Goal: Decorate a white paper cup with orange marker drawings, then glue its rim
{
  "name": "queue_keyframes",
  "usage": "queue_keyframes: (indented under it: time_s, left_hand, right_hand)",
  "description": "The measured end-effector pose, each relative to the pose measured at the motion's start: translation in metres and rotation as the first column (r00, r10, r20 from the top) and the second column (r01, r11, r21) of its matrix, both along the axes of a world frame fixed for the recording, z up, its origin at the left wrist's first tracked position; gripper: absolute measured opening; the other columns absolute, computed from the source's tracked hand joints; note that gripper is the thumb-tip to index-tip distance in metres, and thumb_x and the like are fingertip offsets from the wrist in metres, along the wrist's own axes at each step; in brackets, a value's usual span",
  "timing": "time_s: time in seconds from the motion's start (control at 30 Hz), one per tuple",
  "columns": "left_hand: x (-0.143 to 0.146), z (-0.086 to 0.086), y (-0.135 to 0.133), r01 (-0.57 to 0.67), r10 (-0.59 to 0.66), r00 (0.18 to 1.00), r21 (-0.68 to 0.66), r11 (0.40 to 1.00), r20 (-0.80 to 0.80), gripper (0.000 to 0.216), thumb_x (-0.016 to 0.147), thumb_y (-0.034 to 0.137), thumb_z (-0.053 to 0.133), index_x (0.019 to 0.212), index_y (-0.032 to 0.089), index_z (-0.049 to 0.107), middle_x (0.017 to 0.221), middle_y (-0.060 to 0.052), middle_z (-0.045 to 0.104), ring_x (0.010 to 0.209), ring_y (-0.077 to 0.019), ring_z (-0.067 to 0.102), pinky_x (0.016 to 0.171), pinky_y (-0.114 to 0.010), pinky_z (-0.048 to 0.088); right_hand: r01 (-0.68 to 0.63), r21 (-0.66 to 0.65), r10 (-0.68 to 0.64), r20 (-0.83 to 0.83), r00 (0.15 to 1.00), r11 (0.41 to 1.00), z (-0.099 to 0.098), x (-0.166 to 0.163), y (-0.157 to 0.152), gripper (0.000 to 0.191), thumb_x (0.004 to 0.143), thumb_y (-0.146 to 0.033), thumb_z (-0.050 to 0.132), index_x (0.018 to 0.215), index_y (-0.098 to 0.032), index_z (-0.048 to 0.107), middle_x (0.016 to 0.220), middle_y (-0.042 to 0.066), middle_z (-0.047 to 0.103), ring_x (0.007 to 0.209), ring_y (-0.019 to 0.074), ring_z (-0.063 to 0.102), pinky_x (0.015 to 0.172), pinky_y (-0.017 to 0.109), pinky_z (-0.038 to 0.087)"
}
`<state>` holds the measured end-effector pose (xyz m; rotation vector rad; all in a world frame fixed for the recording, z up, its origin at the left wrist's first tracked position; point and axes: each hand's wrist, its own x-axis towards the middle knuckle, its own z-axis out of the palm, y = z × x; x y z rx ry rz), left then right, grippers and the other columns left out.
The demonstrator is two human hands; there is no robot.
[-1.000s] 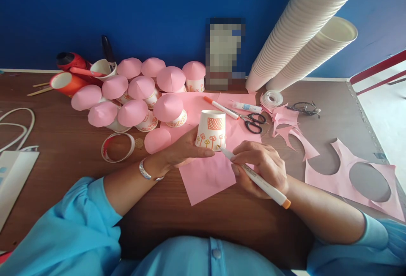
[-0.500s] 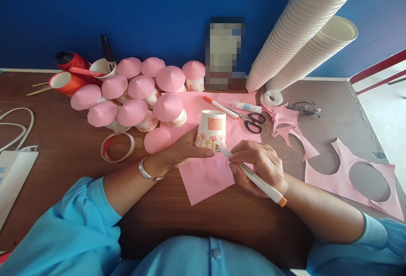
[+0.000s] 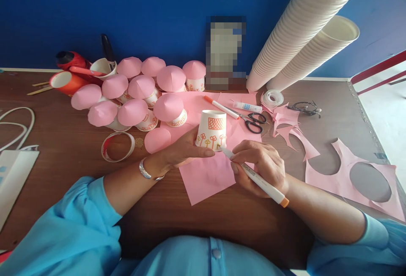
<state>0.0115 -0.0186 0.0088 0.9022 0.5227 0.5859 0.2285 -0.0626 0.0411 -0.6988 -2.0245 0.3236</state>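
My left hand (image 3: pixel 187 147) grips an upside-down white paper cup (image 3: pixel 212 130) by its left side and lower rim. Drawn flowers in orange and mustard run round the cup's lower part, with an orange latticed window above them. Between the thumb and fingers of my right hand (image 3: pixel 261 166) is a white marker (image 3: pixel 264 185) with an orange end. Its tip touches the cup near the lower right of the flower row. Pink paper (image 3: pixel 206 178) lies flat beneath both hands.
Several cups with pink cone roofs (image 3: pixel 131 113) stand at the back left. Scissors (image 3: pixel 255 123), another marker (image 3: pixel 222 107) and a glue stick (image 3: pixel 247 106) lie behind the cup. Tall cup stacks (image 3: pixel 298 35) lean right; cut pink scraps (image 3: pixel 330 183) lie below. A tape ring (image 3: pixel 118 146) rests left.
My right hand and the marker have shifted very slightly to the right, with the tip still at the cup's lower flowers. My left hand holds the cup nearly still.
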Motion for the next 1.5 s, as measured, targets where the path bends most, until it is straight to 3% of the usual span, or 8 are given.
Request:
queue_keyframes:
  time_s: [0.17,0.37,0.57,0.87,1.27,1.5]
  left_hand:
    - [0.001,0.0,0.0,-0.001,0.001,1.0,0.007,1.0,0.015,0.047,0.077,0.03,0.088,0.119,0.018,0.069,0.108,-0.009,0.075,0.104,-0.0243,0.068,0.083,-0.033,0.051]
    - [0.0,0.002,-0.001,-0.004,0.004,1.0,0.01,1.0,-0.011,0.047,0.077,0.032,0.088,0.118,0.019,0.069,0.113,-0.009,0.074,0.102,-0.0235,0.068,0.083,-0.033,0.05]
    - [-0.004,-0.003,-0.001,0.006,-0.004,0.998,0.029,1.0,-0.06,0.044,0.077,0.03,0.088,0.116,0.018,0.069,0.101,-0.007,0.076,0.094,-0.0215,0.068,0.082,-0.033,0.05]
    - [-0.007,-0.009,-0.001,0.026,-0.023,0.997,0.034,0.999,-0.07,0.046,0.08,0.029,0.087,0.121,0.019,0.068,0.11,-0.009,0.076,0.099,-0.0236,0.071,0.085,-0.035,0.052]
    - [0.002,0.006,0.0,0.01,-0.009,0.998,0.019,1.0,-0.06,0.049,0.077,0.033,0.088,0.119,0.017,0.068,0.117,-0.011,0.074,0.103,-0.0251,0.069,0.083,-0.033,0.051]
    - [-0.001,0.002,-0.001,0.011,-0.01,0.998,0.016,1.0,-0.066,0.052,0.076,0.033,0.089,0.122,0.018,0.068,0.11,-0.01,0.076,0.101,-0.0248,0.07,0.083,-0.034,0.053]
  right_hand:
    - [-0.008,0.007,0.008,-0.003,1.0,1.0,-0.001,0.0,0.0,0.018,0.089,-0.007,0.057,0.101,-0.021,0.056,0.073,0.001,0.062,0.058,0.0143,0.061,0.049,0.025,0.05]
    - [-0.002,-0.004,0.002,0.001,1.0,1.0,-0.001,0.0,0.0,0.02,0.087,-0.006,0.057,0.1,-0.021,0.056,0.072,0.001,0.064,0.058,0.0153,0.064,0.05,0.026,0.052]
    - [-0.004,0.002,0.004,0.011,1.0,1.0,0.0,-0.002,0.001,0.02,0.087,-0.006,0.057,0.099,-0.022,0.057,0.069,-0.001,0.063,0.057,0.0149,0.064,0.051,0.026,0.052]
    - [0.005,-0.013,-0.004,0.029,1.0,1.0,0.0,0.0,0.001,0.019,0.087,-0.006,0.058,0.098,-0.022,0.057,0.071,0.0,0.065,0.057,0.0154,0.064,0.052,0.025,0.052]
    - [0.02,0.01,-0.02,0.014,1.0,1.0,-0.001,-0.001,0.0,0.021,0.087,-0.006,0.058,0.101,-0.021,0.055,0.073,0.001,0.064,0.059,0.0156,0.064,0.05,0.025,0.051]
    - [0.024,0.008,-0.024,0.021,0.999,1.0,0.0,-0.002,0.0,0.018,0.089,-0.007,0.057,0.1,-0.022,0.055,0.07,0.0,0.063,0.058,0.0146,0.064,0.05,0.024,0.051]
